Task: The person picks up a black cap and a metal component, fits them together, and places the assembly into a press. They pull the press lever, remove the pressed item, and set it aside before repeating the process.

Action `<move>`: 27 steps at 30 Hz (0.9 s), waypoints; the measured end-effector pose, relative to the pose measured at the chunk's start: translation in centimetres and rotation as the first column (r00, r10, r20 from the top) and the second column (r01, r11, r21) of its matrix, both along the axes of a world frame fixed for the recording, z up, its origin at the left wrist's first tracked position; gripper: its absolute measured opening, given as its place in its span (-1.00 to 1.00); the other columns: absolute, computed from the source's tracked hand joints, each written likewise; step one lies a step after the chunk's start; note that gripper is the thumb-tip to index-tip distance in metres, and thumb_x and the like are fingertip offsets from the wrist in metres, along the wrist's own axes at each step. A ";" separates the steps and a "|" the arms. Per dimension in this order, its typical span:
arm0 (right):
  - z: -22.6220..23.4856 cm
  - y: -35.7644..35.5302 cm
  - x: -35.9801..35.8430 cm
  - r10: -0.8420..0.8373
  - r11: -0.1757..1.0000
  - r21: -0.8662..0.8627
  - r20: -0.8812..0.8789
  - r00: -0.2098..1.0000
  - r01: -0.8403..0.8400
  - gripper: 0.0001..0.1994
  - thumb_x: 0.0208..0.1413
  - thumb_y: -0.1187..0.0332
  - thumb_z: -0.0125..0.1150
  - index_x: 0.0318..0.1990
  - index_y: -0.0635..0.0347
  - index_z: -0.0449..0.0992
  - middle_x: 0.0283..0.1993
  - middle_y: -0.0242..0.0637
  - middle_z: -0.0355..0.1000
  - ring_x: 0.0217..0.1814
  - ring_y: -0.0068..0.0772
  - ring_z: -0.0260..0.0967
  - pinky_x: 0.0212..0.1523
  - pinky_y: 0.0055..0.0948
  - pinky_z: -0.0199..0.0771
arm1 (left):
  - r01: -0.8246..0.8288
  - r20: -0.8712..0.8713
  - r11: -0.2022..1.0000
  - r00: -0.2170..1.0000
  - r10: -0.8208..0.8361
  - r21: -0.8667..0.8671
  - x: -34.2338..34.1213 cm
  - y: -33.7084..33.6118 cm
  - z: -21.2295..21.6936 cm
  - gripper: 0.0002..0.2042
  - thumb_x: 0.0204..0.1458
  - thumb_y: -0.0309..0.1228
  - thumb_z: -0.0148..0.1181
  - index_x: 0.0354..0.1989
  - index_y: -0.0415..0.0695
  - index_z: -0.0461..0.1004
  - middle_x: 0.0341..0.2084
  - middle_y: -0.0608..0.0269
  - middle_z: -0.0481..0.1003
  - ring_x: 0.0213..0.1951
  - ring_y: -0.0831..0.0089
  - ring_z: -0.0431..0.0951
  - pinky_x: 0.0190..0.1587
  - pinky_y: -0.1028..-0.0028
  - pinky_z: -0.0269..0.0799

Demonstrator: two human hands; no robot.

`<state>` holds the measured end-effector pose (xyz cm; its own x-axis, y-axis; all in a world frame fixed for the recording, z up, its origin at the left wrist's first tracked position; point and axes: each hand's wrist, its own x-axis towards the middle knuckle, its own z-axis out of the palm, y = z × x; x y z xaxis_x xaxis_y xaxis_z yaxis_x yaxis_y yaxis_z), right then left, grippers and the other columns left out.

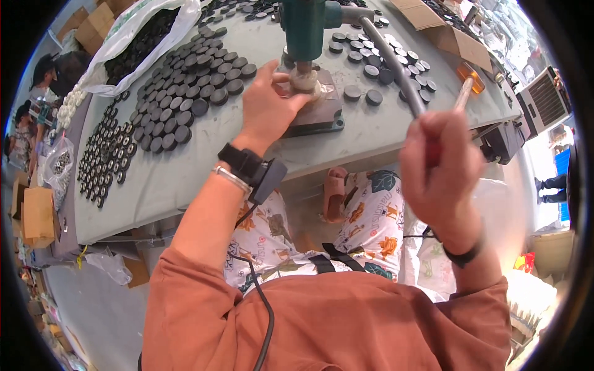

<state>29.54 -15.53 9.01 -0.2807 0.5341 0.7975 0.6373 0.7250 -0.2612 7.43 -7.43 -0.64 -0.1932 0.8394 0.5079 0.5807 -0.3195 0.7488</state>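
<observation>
A green hand press (303,31) stands at the far middle of the table, its metal ram lowered onto a pale round die (304,80) on a dark base (315,117). My left hand (270,105) curls round the left and near side of this die, with the thumb against its front. Whether a small part sits between the fingers is hidden. My right hand (442,161), slightly blurred, is closed round the lower end of the press's long lever (396,65), which slants down toward me.
Many black round caps (179,102) cover the table left of the press; more caps (371,71) lie right. Small ringed discs (111,148) lie far left. A white bag (102,80) holds black parts. An orange-headed mallet (471,79) lies near an open cardboard box (455,43).
</observation>
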 end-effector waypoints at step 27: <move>11.2 7.8 -0.8 0.118 0.992 0.066 -0.100 0.988 -0.111 -0.80 0.06 0.45 -0.08 -0.61 0.21 0.32 -0.74 -0.49 0.16 -0.79 -0.74 0.04 -0.80 -0.68 -0.02 | 0.051 -0.024 0.982 0.998 -0.056 -0.183 -1.7 -0.8 0.8 -0.55 -0.21 -0.42 0.36 -0.11 -0.31 0.43 -0.31 0.17 0.53 -0.40 0.55 0.51 -0.28 0.53 0.46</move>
